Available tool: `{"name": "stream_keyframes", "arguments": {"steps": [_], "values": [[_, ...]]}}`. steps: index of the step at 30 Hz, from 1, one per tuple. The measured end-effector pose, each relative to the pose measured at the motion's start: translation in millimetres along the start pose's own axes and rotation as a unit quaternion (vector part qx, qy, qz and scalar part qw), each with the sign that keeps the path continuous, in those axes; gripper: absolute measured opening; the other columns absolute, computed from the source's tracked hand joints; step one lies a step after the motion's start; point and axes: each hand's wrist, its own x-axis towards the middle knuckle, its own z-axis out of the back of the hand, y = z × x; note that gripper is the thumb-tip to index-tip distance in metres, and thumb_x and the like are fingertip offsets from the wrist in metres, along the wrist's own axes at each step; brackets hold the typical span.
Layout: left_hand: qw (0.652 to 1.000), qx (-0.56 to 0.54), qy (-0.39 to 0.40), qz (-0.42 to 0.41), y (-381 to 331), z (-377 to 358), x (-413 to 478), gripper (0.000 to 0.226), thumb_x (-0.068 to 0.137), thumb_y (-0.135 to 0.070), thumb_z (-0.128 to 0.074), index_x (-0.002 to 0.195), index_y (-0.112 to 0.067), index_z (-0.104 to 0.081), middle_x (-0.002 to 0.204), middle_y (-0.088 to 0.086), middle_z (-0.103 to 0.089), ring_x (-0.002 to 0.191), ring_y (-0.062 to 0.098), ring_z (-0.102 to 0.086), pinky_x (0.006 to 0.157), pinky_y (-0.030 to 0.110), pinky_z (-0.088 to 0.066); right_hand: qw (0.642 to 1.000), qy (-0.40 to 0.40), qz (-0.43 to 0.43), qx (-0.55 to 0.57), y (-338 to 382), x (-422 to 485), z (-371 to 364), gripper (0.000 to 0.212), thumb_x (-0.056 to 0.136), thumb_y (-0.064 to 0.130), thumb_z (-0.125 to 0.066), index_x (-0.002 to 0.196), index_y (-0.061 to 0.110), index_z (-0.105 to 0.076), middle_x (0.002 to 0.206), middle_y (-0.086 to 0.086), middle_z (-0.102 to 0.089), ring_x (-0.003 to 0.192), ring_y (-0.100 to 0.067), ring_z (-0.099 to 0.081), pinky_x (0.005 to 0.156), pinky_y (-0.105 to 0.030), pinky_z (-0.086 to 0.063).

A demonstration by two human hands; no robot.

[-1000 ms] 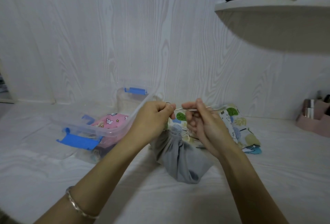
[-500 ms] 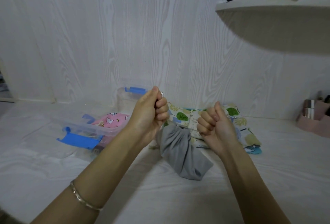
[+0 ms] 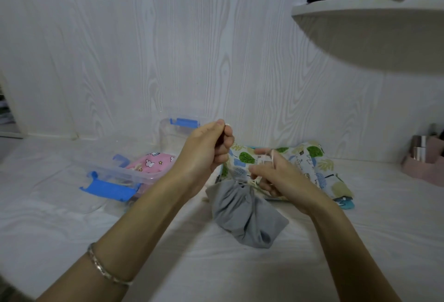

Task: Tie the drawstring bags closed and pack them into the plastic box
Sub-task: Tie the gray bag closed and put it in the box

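A grey drawstring bag [image 3: 245,215] lies on the white surface in the middle, its gathered neck pointing away from me. My left hand [image 3: 206,150] is raised above the neck and pinches one cream cord end between thumb and fingers. My right hand [image 3: 274,174] sits lower, just right of the neck, with the other cord looped over its fingers. A clear plastic box [image 3: 115,169] with blue clips stands to the left and holds a pink printed bag [image 3: 153,163]. Several leaf-printed bags [image 3: 310,162] lie stacked behind my right hand.
The box's clear lid with a blue clip [image 3: 185,122] leans behind my left hand by the wall. A pink holder with metal tubes [image 3: 425,159] stands at the far right. A white shelf [image 3: 370,27] juts out overhead at upper right.
My right fist has dropped from beside the left hand down to the bag's neck and loosened around the cord. The left hand has stayed raised with its cord end.
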Motion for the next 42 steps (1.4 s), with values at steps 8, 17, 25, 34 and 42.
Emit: {"name": "stream_keyframes", "arguments": {"steps": [8,17,25,34,42], "values": [[0.999,0.028,-0.001,-0.044,-0.2,3.2,4.1,0.03,0.102,-0.008,-0.033,0.088,-0.008,-0.06,0.066,-0.002,-0.06,0.054,0.007,-0.035,0.049,0.016,-0.032,0.971,0.072,0.129,-0.188,-7.7,-17.7,-0.2,0.015,0.084,0.045,-0.068,0.097,0.038,-0.065,0.1,0.012,-0.058,0.071,-0.006,-0.047,0.069,-0.027,-0.044],[0.985,0.14,0.095,0.032,7.0,8.6,-2.8,0.071,0.089,0.004,-0.058,0.149,-0.014,-0.026,0.141,-0.004,-0.051,0.112,0.01,-0.061,0.098,0.031,-0.049,0.987,0.021,0.16,-0.027,0.9,-20.6,1.4,0.023,0.094,0.013,-0.058,0.077,0.001,-0.068,0.064,0.001,-0.064,0.061,-0.003,-0.056,0.063,-0.016,-0.042],[0.928,0.371,0.036,0.012,23.6,10.1,-6.5,0.082,0.088,-0.007,-0.065,0.151,-0.024,-0.017,0.102,-0.009,-0.073,0.097,0.001,-0.066,0.099,0.029,-0.047,0.991,0.008,0.131,0.005,-5.3,-19.5,1.5,0.021,0.09,0.028,-0.063,0.075,0.017,-0.073,0.088,-0.016,-0.067,0.081,-0.028,-0.056,0.078,-0.039,-0.041],[0.977,0.192,-0.08,0.054,30.1,5.0,-9.8,0.049,0.074,-0.011,-0.081,0.118,-0.015,-0.059,0.083,0.006,-0.076,0.08,0.015,-0.072,0.085,0.033,-0.056,0.932,-0.16,0.156,-0.285,-4.6,-17.5,1.3,0.011,0.088,0.032,-0.067,0.084,0.027,-0.076,0.063,0.012,-0.064,0.061,-0.003,-0.058,0.06,-0.027,-0.047],[0.989,-0.051,-0.122,0.07,41.1,-4.6,-17.0,0.031,0.081,0.0,-0.07,0.108,-0.006,-0.057,0.09,0.018,-0.073,0.068,0.018,-0.069,0.068,0.026,-0.058,0.98,-0.139,0.095,0.107,9.0,-13.0,-18.0,0.014,0.089,0.013,-0.064,0.084,0.012,-0.077,0.083,-0.003,-0.076,0.081,-0.008,-0.071,0.076,-0.019,-0.053]]}}
